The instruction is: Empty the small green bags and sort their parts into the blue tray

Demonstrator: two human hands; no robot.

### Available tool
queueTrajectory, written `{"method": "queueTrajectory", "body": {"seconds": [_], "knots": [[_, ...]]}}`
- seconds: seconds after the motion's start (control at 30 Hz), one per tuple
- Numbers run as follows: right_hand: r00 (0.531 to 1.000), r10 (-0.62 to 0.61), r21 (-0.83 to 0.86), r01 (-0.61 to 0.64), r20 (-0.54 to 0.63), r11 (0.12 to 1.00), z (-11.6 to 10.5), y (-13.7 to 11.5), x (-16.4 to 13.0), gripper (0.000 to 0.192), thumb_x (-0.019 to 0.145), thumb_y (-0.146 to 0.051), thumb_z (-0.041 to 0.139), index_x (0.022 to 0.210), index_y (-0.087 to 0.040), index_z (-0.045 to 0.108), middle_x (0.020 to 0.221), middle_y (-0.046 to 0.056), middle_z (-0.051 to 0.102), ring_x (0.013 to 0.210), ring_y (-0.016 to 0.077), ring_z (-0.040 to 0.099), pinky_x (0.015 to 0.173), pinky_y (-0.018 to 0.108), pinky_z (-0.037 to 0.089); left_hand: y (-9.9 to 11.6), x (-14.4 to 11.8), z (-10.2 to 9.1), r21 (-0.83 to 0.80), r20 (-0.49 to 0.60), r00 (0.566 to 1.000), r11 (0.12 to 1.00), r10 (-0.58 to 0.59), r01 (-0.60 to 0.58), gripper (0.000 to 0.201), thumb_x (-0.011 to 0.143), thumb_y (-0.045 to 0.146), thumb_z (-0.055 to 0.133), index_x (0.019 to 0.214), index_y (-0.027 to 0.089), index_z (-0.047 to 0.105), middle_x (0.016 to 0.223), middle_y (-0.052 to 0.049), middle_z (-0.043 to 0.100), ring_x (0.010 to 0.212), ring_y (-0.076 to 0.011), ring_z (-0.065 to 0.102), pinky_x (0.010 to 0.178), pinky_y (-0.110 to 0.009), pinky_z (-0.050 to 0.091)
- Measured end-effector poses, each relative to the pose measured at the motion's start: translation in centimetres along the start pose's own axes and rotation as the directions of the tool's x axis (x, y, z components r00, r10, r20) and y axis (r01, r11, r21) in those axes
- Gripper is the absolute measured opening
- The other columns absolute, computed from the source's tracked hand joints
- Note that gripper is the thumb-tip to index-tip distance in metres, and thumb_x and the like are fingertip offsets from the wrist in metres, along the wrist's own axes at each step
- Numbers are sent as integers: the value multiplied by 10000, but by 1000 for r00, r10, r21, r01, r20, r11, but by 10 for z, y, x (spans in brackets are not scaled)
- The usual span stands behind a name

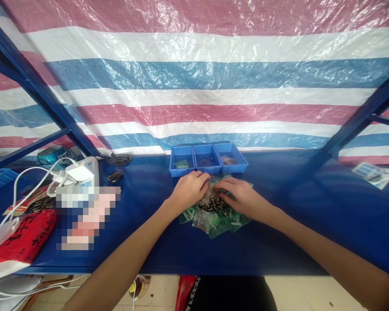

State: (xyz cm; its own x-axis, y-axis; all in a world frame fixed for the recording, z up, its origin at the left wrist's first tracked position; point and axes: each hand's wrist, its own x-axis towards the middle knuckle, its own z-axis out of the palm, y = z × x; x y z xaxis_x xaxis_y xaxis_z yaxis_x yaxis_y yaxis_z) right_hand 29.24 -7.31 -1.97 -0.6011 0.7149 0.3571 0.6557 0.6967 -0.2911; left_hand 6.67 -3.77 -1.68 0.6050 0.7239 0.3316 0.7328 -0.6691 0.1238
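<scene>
A heap of small dark and shiny metal parts lies in front of me, with clear plastic among it. My left hand is at the heap's left edge, its fingers curled down and close together. What its fingertips hold is hidden. My right hand reaches in from the right, fingers bent over the heap and a gap between thumb and forefinger. Green plastic packets with light strips spread under and around the heap. In front of it lies a small clear bag with parts inside.
Behind the hands stand three joined blue bins: the left bin holds a green packet, the middle bin a few small parts, the right bin a clear bag. At left are a power strip, a black mouse and a red bag.
</scene>
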Motion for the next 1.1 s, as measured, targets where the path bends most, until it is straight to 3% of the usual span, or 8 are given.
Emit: {"method": "queueTrajectory", "body": {"seconds": [0.23, 0.43, 0.63, 0.8, 0.9, 1.1], "knots": [[999, -46, -24, 47, 29, 999, 3, 4, -2, 293, 942, -159, 621, 1230, -197, 661, 1207, 127, 709, 1120, 323, 660, 918, 508, 590, 3, 0, 0, -26, -24, 999, 999, -39, 39, 271, 1055, 260, 403, 1162, 202, 645, 1039, -63, 714, 968, -221, 676, 687, -279, 515], [999, -40, -23, 40, -26, 999, 7, 4, -1, 165, 1003, -193, 544, 1102, -191, 676, 1104, 120, 721, 1045, 289, 675, 870, 447, 595, 2, 0, -3, -37, -7, 992, 992, -122, 122, 277, 1063, 295, 390, 1147, 209, 640, 797, -29, 691, 744, -201, 671, 563, -263, 422], [995, -40, -2, 40, -92, 999, 0, -1, 0, 187, 1036, -209, 472, 1022, -201, 659, 1036, 107, 716, 943, 256, 692, 792, 375, 571, 3, 0, -6, -82, -71, 995, 994, -71, 65, 281, 1057, 257, 388, 1174, 223, 641, 1078, -33, 714, 874, -186, 690, 616, -266, 460], [971, 115, 76, -101, -208, 992, -7, -9, 2, 209, 1036, -277, 461, 993, -218, 657, 893, 64, 740, 631, 188, 651, 581, 313, 496, 5, -1, -6, -120, -167, 982, 990, -89, 69, 270, 1052, 232, 390, 1187, 199, 623, 1030, -48, 693, 817, -171, 676, 635, -268, 485], [941, 249, 206, -203, -229, 957, -11, -8, 3, 226, 1025, -353, 496, 937, -237, 669, 790, 31, 741, 589, 184, 648, 574, 314, 495, 6, -2, -4, -128, -213, 975, 991, -65, 39, 277, 1054, 236, 383, 1233, 191, 589, 1040, -65, 678, 809, -173, 674, 636, -268, 502], [870, 474, 627, -293, -139, 722, -12, 0, 3, 247, 954, -466, 621, 964, -232, 701, 755, 40, 765, 687, 244, 737, 517, 314, 506, 11, -2, 1, -118, -230, 973, 991, 36, -64, 361, 1054, 211, 353, 1403, 211, 444, 1226, -101, 620, 912, -185, 689, 666, -267, 557]]}}
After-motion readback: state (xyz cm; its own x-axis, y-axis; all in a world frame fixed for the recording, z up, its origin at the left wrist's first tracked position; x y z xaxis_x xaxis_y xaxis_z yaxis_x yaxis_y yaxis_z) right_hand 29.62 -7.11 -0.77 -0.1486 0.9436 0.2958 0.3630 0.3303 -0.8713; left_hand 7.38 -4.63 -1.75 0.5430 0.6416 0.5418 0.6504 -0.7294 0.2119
